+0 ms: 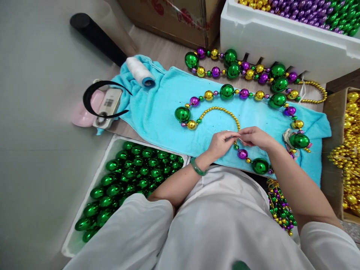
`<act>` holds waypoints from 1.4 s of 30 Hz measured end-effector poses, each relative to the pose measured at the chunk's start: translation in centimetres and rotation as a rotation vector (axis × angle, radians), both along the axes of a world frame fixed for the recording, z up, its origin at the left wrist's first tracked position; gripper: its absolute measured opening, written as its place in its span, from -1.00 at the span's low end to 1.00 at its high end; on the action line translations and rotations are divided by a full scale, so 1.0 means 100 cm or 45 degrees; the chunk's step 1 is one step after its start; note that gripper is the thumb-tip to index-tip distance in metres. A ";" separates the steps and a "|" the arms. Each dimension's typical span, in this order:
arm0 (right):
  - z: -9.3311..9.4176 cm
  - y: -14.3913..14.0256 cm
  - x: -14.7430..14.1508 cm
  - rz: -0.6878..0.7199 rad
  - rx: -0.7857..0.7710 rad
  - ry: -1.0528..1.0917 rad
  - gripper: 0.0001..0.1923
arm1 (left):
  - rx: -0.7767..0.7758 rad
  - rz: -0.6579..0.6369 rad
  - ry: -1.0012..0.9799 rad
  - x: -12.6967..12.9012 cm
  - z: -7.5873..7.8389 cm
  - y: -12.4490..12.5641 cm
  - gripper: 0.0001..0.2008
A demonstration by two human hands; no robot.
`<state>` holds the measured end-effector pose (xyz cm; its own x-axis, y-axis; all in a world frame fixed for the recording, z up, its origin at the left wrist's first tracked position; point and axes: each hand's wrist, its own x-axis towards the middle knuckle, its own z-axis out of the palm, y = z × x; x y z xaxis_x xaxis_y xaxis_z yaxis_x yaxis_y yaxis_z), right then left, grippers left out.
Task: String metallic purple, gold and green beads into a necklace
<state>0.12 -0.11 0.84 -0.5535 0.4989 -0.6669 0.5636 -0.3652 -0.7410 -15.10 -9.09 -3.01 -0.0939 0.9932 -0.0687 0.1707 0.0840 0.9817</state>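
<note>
A bead necklace (227, 91) of green, gold and purple balls lies in a loop on a turquoise towel (160, 108). One stretch of it is small gold beads. My left hand (221, 145) and my right hand (255, 137) meet at the near side of this loop, where the gold beads come to the larger balls. Both hands are closed, fingertips pinched on the bead string. A thin white bit, perhaps thread, shows between them; the exact grip is partly hidden by the fingers. A finished-looking second bead necklace (233, 70) lies beyond, along the towel's far edge.
At left are a thread spool (140, 72), a black headband (91, 93) and a pale device (111, 103). A foam box of green balls (131, 172) stands near left. A white foam bin (275, 41) and cardboard boxes (174, 18) stand behind; gold beads (351, 150) fill a box at right.
</note>
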 end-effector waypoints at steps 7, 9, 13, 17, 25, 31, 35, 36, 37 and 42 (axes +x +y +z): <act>-0.011 0.004 -0.003 0.026 -0.169 0.074 -0.78 | 0.106 0.055 0.103 0.003 -0.008 -0.004 -0.79; -0.012 0.005 -0.003 0.015 -0.185 0.086 -0.81 | 0.141 0.066 0.134 0.003 -0.010 -0.005 -0.77; -0.008 0.004 -0.004 -0.035 -0.138 0.071 -0.81 | 0.149 0.084 0.166 0.003 -0.010 -0.005 -0.80; 0.001 0.002 -0.003 -0.024 0.049 -0.070 -0.84 | 0.096 0.116 0.182 0.002 -0.008 -0.006 -0.83; 0.006 0.010 0.040 0.204 0.276 -0.314 -0.90 | 0.058 0.078 0.290 -0.014 -0.005 -0.018 -0.87; 0.007 0.015 0.066 -0.004 0.193 -0.215 -0.92 | 0.077 -0.195 0.648 -0.023 0.001 -0.027 -0.84; 0.000 0.004 0.055 -0.473 -0.149 0.397 -0.89 | 0.098 -0.162 0.599 -0.017 0.004 -0.025 -0.85; -0.003 0.000 0.050 -0.545 -0.225 0.497 -0.88 | 0.097 -0.094 0.496 -0.014 0.004 -0.023 -0.87; -0.005 -0.002 0.045 -0.592 -0.283 0.566 -0.87 | 0.088 -0.016 0.358 -0.011 0.004 -0.020 -0.88; -0.014 -0.007 0.030 -0.630 -0.354 0.639 -0.83 | -0.134 0.192 -0.602 0.008 0.000 -0.006 -0.88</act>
